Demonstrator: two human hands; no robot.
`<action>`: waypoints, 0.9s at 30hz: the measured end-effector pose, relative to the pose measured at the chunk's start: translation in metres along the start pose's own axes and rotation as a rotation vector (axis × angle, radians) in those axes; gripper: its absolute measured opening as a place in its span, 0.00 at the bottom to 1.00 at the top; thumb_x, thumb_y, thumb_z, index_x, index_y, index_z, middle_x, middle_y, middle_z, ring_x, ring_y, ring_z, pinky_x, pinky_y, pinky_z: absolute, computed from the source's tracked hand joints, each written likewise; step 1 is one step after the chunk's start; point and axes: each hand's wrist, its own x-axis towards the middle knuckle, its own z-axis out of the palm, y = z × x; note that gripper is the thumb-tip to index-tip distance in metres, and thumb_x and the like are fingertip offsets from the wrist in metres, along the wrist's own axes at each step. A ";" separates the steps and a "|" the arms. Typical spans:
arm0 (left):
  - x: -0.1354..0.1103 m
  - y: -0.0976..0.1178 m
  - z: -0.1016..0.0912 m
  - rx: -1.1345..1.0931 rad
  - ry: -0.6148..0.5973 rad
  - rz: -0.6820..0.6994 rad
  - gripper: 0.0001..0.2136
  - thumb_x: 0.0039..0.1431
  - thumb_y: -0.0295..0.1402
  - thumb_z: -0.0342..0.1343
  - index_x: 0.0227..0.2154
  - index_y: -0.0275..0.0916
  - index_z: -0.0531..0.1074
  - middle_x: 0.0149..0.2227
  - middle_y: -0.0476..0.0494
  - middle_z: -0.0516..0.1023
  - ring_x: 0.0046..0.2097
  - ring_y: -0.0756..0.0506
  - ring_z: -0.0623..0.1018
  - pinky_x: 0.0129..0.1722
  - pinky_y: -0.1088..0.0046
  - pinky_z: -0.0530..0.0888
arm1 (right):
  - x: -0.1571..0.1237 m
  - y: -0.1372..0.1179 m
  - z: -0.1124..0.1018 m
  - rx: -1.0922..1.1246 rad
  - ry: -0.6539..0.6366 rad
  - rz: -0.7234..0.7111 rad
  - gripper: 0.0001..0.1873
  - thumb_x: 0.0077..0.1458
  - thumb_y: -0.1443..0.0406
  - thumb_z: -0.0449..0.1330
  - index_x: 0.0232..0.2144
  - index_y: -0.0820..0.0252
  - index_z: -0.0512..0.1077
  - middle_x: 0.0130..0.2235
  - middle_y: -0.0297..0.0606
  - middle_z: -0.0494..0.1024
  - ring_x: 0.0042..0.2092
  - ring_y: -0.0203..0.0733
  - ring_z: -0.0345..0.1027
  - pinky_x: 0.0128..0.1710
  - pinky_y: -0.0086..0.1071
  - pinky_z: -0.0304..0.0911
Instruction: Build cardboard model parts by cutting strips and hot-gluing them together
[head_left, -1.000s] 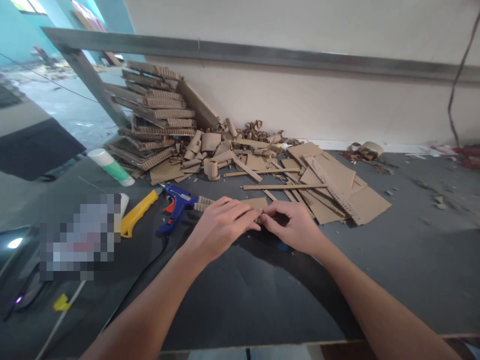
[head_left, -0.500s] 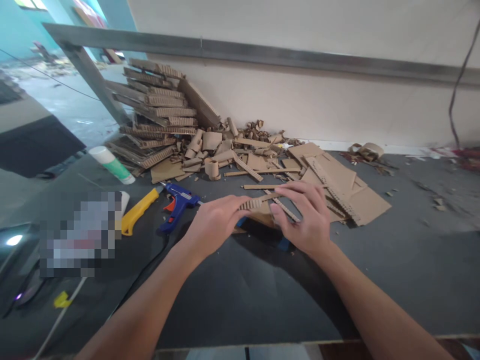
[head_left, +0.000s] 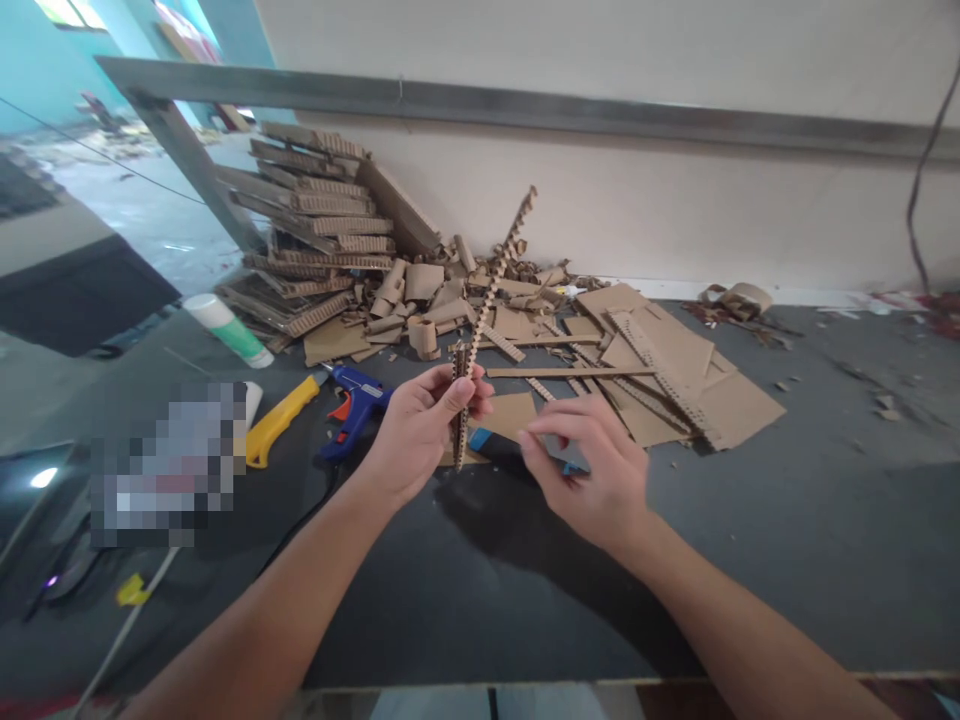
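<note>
My left hand point(head_left: 420, 425) is closed on a corrugated cardboard strip point(head_left: 495, 285), pinched between thumb and fingers. The strip's long wavy end rises at a slant, up and to the right. A short, thicker corrugated part point(head_left: 459, 365) stands upright beside it in the same grip. To the right, apart from the strip, my right hand point(head_left: 589, 465) hovers with its thumb and index fingertips together. Whether anything small is between them cannot be made out. Below the hands lies a dark object with a blue end point(head_left: 487, 442), partly hidden by my right hand.
A blue glue gun point(head_left: 364, 400), a yellow-handled cutter point(head_left: 285, 415) and a white-and-green tube point(head_left: 229, 330) lie at left. Stacked cardboard pieces point(head_left: 341, 215) lean at the back left. Loose scraps point(head_left: 424, 280) and flat cardboard sheets point(head_left: 739, 405) lie along the wall.
My left hand has turned the cardboard piece upright, so its strip now points up. My right hand has come away from the strip, moving down, and its fingertips have closed together.
</note>
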 end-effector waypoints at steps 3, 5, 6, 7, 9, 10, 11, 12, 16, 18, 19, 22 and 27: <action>-0.002 -0.002 0.003 -0.060 -0.049 -0.017 0.13 0.51 0.36 0.70 0.35 0.36 0.76 0.34 0.46 0.81 0.35 0.50 0.80 0.40 0.72 0.77 | -0.002 0.000 0.006 0.238 -0.320 0.284 0.05 0.60 0.61 0.62 0.38 0.53 0.70 0.30 0.34 0.76 0.27 0.36 0.69 0.28 0.32 0.67; -0.005 -0.005 0.006 -0.048 -0.070 -0.029 0.12 0.53 0.36 0.69 0.36 0.36 0.75 0.36 0.44 0.83 0.36 0.48 0.81 0.41 0.69 0.78 | -0.002 0.002 0.009 0.351 -0.464 0.448 0.11 0.56 0.57 0.66 0.37 0.55 0.71 0.26 0.31 0.75 0.24 0.34 0.68 0.26 0.30 0.66; -0.006 -0.007 0.008 -0.038 -0.077 -0.036 0.12 0.53 0.36 0.68 0.36 0.36 0.74 0.37 0.43 0.83 0.36 0.47 0.81 0.42 0.67 0.79 | -0.002 0.004 0.009 0.402 -0.505 0.516 0.14 0.54 0.56 0.68 0.37 0.55 0.72 0.27 0.30 0.76 0.25 0.34 0.69 0.26 0.29 0.66; -0.008 -0.009 0.010 -0.030 -0.081 -0.040 0.13 0.54 0.37 0.68 0.37 0.36 0.74 0.38 0.42 0.83 0.37 0.46 0.82 0.42 0.66 0.79 | -0.002 0.006 0.010 0.453 -0.525 0.573 0.15 0.52 0.56 0.69 0.37 0.55 0.72 0.29 0.31 0.77 0.26 0.35 0.71 0.26 0.29 0.66; -0.009 -0.013 0.013 -0.024 -0.086 -0.040 0.13 0.55 0.37 0.67 0.37 0.36 0.73 0.39 0.40 0.84 0.39 0.44 0.83 0.44 0.64 0.80 | -0.003 0.009 0.010 0.550 -0.520 0.662 0.17 0.50 0.57 0.71 0.38 0.56 0.71 0.33 0.33 0.79 0.29 0.36 0.73 0.27 0.29 0.67; -0.010 -0.014 0.014 -0.023 -0.092 -0.034 0.13 0.55 0.37 0.67 0.37 0.36 0.73 0.40 0.40 0.84 0.40 0.44 0.83 0.44 0.63 0.80 | -0.003 0.011 0.011 0.587 -0.504 0.696 0.18 0.49 0.58 0.71 0.39 0.56 0.71 0.34 0.34 0.80 0.30 0.36 0.73 0.27 0.29 0.67; -0.010 -0.016 0.015 -0.022 -0.102 -0.025 0.12 0.55 0.37 0.67 0.37 0.37 0.73 0.40 0.40 0.84 0.41 0.43 0.83 0.45 0.63 0.80 | -0.004 0.012 0.011 0.611 -0.491 0.722 0.20 0.48 0.58 0.71 0.41 0.55 0.70 0.36 0.34 0.80 0.30 0.36 0.73 0.27 0.29 0.67; -0.010 -0.017 0.015 -0.021 -0.114 -0.011 0.12 0.55 0.37 0.67 0.37 0.37 0.73 0.40 0.41 0.84 0.42 0.43 0.83 0.45 0.63 0.80 | -0.005 0.012 0.012 0.620 -0.480 0.739 0.21 0.48 0.59 0.72 0.42 0.55 0.69 0.36 0.34 0.80 0.29 0.35 0.73 0.27 0.29 0.68; -0.011 -0.020 0.015 0.013 -0.174 0.032 0.11 0.58 0.36 0.65 0.38 0.37 0.71 0.40 0.42 0.83 0.39 0.45 0.83 0.44 0.65 0.81 | -0.005 0.013 0.012 0.656 -0.495 0.782 0.24 0.48 0.60 0.71 0.46 0.53 0.67 0.36 0.33 0.78 0.26 0.34 0.70 0.23 0.28 0.67; -0.012 -0.021 0.014 0.062 -0.195 0.057 0.11 0.59 0.36 0.63 0.39 0.37 0.70 0.40 0.42 0.83 0.38 0.46 0.83 0.42 0.67 0.80 | -0.003 0.012 0.011 0.692 -0.516 0.789 0.23 0.49 0.61 0.70 0.45 0.54 0.67 0.34 0.32 0.78 0.25 0.34 0.70 0.20 0.28 0.66; -0.012 -0.021 0.014 0.102 -0.201 0.075 0.11 0.60 0.36 0.63 0.40 0.37 0.69 0.40 0.42 0.83 0.39 0.46 0.83 0.42 0.68 0.80 | -0.002 0.013 0.010 0.690 -0.522 0.781 0.23 0.49 0.62 0.70 0.45 0.54 0.67 0.34 0.32 0.77 0.26 0.34 0.70 0.20 0.27 0.66; -0.016 -0.024 0.016 0.251 -0.186 0.142 0.11 0.63 0.38 0.60 0.41 0.37 0.68 0.40 0.41 0.81 0.39 0.47 0.82 0.41 0.71 0.79 | -0.002 0.014 0.010 0.656 -0.511 0.729 0.20 0.49 0.64 0.69 0.43 0.54 0.67 0.30 0.29 0.75 0.28 0.36 0.72 0.22 0.27 0.67; -0.020 -0.029 0.019 0.346 -0.149 0.194 0.11 0.64 0.40 0.57 0.40 0.38 0.65 0.32 0.47 0.77 0.34 0.50 0.79 0.30 0.77 0.77 | -0.006 0.017 0.013 0.662 -0.529 0.684 0.18 0.51 0.64 0.67 0.44 0.53 0.67 0.28 0.27 0.74 0.29 0.37 0.75 0.27 0.30 0.71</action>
